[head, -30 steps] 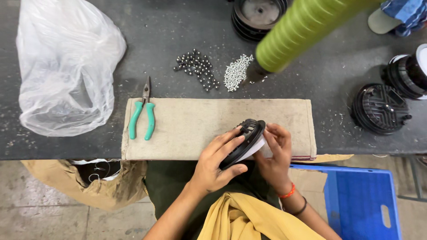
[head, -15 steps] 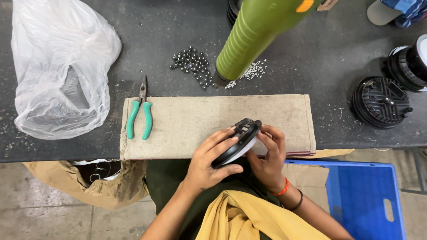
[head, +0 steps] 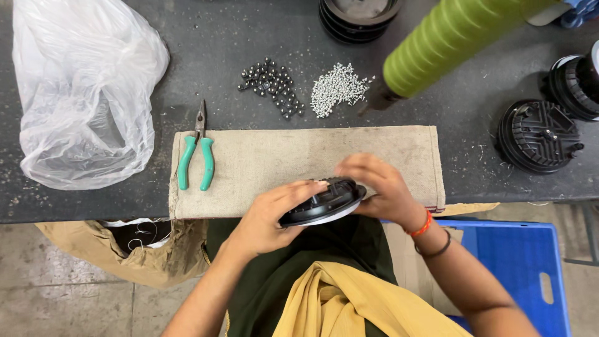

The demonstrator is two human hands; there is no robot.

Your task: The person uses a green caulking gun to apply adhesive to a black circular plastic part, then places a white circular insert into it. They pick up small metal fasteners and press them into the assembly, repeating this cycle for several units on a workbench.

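**Disc in hand, parts piles not yet touched**

We hold a round black disc (head: 322, 202) w/ both hands, just above the near edge of the beige mat (head: 299, 163), tilted so its ribbed top faces away from us & a pale rim shows underneath. Left hand (head: 268, 215) is curled around the disc's near-left rim, fingers pressed on top. Right hand (head: 377, 187) cups the far-right side, fingers bent over the edge; it's blurred, so exact finger contact we can't tell.

What looks done, in our judgement: one disc is picked out & brought to the mat for work. What looks left: the fasteners. The pile of small silver screws (head: 337, 88) & the pile of dark beads (head: 270, 82) lie on the worktop (head: 249, 37) beyond the mat, well apart from both hands, & neither hand holds any. The green-handled pliers (head: 196, 153) rest at the mat's left end, unheld.

More black discs wait: one (head: 538, 135) right of the mat, another at the right edge (head: 577, 78), a stack at the top (head: 355, 15). So we judge this early in the batch, though we can't tell which of those are finished.

Also about: a green ribbed tube (head: 458, 37) slants across top right, a clear plastic bag (head: 84, 93) sits left, a blue crate (head: 521, 274) is at our right below the worktop.
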